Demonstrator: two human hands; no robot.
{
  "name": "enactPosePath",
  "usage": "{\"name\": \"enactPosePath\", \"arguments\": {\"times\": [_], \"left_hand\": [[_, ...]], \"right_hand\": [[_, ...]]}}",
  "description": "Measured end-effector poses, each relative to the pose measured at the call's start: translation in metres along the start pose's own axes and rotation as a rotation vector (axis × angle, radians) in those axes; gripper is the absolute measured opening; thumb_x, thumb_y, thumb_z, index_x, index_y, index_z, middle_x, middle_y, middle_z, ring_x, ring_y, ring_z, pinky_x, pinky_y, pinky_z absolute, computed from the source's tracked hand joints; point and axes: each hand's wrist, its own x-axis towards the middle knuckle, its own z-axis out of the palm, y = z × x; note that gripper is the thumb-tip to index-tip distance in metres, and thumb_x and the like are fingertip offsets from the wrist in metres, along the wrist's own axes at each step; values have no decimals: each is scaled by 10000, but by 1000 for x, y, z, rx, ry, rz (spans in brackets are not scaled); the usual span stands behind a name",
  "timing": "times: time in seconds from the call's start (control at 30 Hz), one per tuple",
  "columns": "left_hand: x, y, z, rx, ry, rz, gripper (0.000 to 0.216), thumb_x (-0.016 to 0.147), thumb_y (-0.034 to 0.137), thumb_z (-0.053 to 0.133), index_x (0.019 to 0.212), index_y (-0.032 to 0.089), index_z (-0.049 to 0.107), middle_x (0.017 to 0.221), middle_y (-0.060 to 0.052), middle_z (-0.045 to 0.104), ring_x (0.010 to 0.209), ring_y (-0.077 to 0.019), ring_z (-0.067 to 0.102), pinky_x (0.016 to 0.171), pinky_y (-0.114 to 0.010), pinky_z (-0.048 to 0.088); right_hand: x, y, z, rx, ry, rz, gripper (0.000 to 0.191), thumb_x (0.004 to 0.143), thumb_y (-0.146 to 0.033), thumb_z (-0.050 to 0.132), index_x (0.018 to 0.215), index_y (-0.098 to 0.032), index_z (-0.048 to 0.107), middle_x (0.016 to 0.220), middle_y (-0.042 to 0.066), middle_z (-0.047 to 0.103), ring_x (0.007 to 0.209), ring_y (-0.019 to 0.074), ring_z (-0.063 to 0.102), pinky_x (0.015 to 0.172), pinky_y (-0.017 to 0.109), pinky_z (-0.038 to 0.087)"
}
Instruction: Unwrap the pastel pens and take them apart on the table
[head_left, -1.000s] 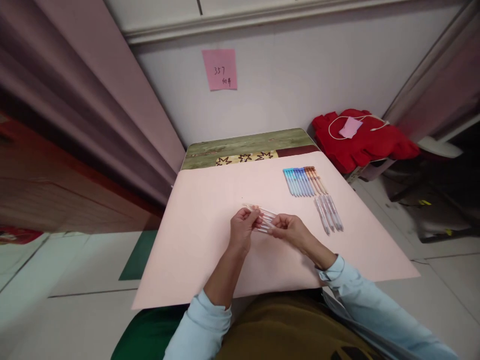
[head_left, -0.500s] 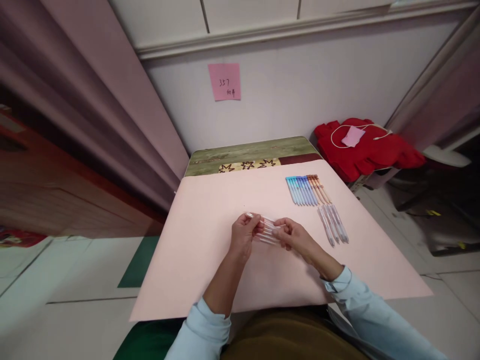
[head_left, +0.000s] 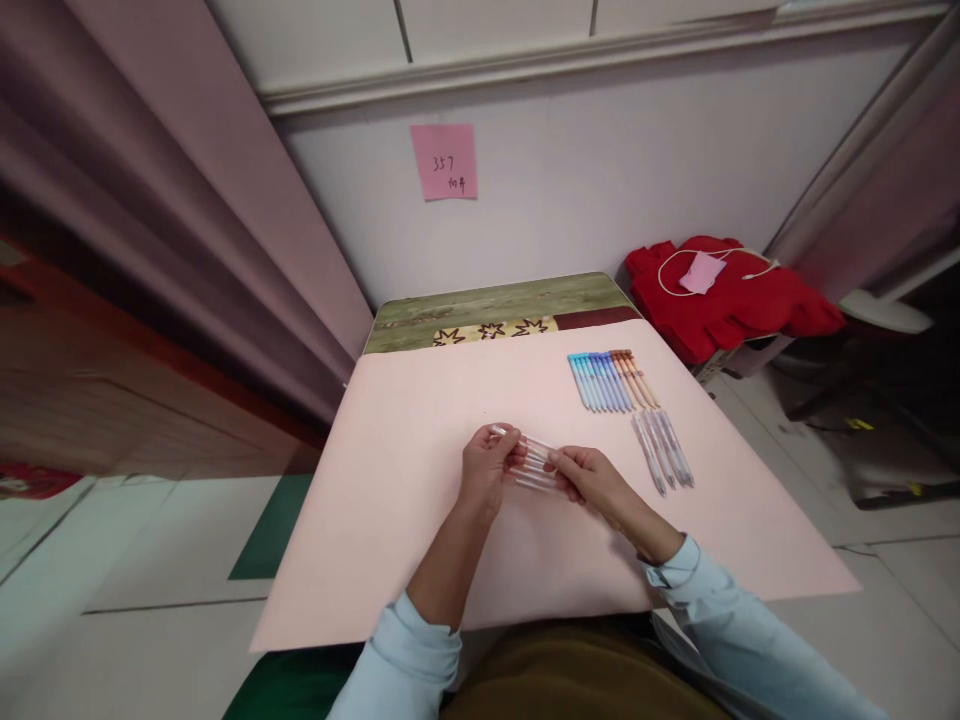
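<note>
Between my two hands, above the pink sheet, is a fanned bunch of clear, slim pens (head_left: 534, 465). My left hand (head_left: 486, 462) is closed around their left ends. At the other ends, my right hand (head_left: 589, 475) pinches them between thumb and fingers. To the right, a row of light blue, darker blue and brown-orange pens (head_left: 602, 382) lies side by side on the sheet. Just below that row, several greyish clear pens (head_left: 663, 450) lie close together, tilted slightly.
The pink sheet (head_left: 405, 500) covers most of a wooden-patterned table (head_left: 510, 300). A red cloth (head_left: 720, 310) with a white cable lies on a stand at the back right. A pink note (head_left: 444, 162) hangs on the wall. Curtains hang left and right.
My right fingers have drawn together on the right ends of the pens, the index finger no longer stretched out along them. My left hand keeps its hold. The view has shifted slightly.
</note>
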Motion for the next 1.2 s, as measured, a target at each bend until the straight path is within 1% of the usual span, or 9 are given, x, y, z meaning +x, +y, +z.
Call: {"name": "enactPosePath", "arguments": {"times": [0.13,0.27,0.33,0.5,0.57,0.7,0.83,1.0,1.2], "left_hand": [[4,-4,-1,-14,8,-13,391,574,342,857,796,132,614,694,-30,685,517,-82,582,518,-209,479],[5,-5,1,-1,4,-8,383,574,341,857,782,129,614,692,-33,683,535,-83,588,539,-211,484],[4,-4,3,4,4,2,389,571,345,858,785,131,614,701,-33,685,547,-82,592,552,-212,488],[5,-4,4,13,12,-3,395,568,362,857,776,135,609,679,-26,677,523,-81,581,534,-217,480],[5,-4,4,3,11,-8,389,571,352,856,775,134,608,675,-27,676,523,-81,582,541,-219,485],[5,-3,5,-13,14,9,385,582,323,852,803,129,603,708,-42,693,555,-83,603,566,-211,494],[7,-3,2,27,14,19,401,589,337,844,827,139,588,671,-32,686,534,-104,606,558,-236,498],[14,-14,-11,210,9,63,363,593,365,831,795,143,627,728,-52,700,562,-123,613,562,-249,485],[22,-13,-20,647,67,100,321,630,336,785,886,165,693,869,-74,713,724,-182,650,657,-289,493]], "right_hand": [[3,5,-5,-27,87,-128,404,678,-495,758,887,-195,584,607,-62,536,486,82,461,446,199,334],[1,4,-8,-28,27,-35,442,837,-606,532,813,-172,610,482,-55,471,402,86,400,406,217,289],[0,3,-8,-20,15,-1,488,854,-625,485,723,-167,593,467,-43,464,390,80,387,401,218,277],[0,2,-8,35,62,-89,414,656,-500,770,835,-203,544,598,-61,531,465,81,449,426,199,341],[0,2,-8,14,42,-85,395,708,-519,724,876,-202,561,582,-65,518,450,83,440,416,200,330],[1,3,-9,-49,7,-64,417,850,-571,530,719,-178,579,486,-55,451,407,77,384,415,210,290],[0,-1,-13,-278,115,-115,335,837,-512,574,799,-190,654,548,-32,532,491,114,480,478,228,351],[-1,-4,-14,-725,335,-242,201,850,-387,597,903,-246,731,909,32,702,834,187,619,723,280,430],[0,8,-8,-874,378,-303,203,852,-357,615,969,-243,735,958,60,694,915,207,612,805,303,430]]}}
